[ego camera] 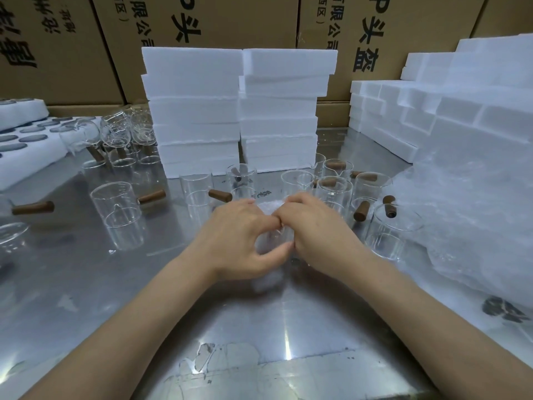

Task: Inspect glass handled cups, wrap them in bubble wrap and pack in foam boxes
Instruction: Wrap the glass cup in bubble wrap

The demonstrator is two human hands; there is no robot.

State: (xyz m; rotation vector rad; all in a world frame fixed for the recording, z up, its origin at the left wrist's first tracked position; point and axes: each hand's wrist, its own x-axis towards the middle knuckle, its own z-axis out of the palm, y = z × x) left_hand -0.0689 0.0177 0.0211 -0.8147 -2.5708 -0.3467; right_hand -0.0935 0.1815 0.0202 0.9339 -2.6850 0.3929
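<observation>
Steel counter (115,298) all scuffed and shiny up front, with both bare forearms stretched across it. Dead centre, a glass cup (274,241) bundled in bubble wrap (264,281) is gripped from both sides: the left hand (242,241) is curled round it with thumb and forefinger pinching at the wrap, and the right hand (314,229) is clamped on the other side, fingers (297,202) bent over the top. Most of the cup is hidden, so not much of it can be made out.

Just behind the hands, loose cups with brown handles are scattered about, some upright, like the big one at left (121,209), with another cluster at right (340,183). A heap of bubble wrap sheets (461,232) is piled on the right edge.

Further back, two stacks of white foam boxes (239,111) are lined up side by side, more foam pieces (432,105) are stepped up at right, and a foam tray with round holes (26,145) is seen at left. Cardboard cartons (202,21) are stacked along the back.
</observation>
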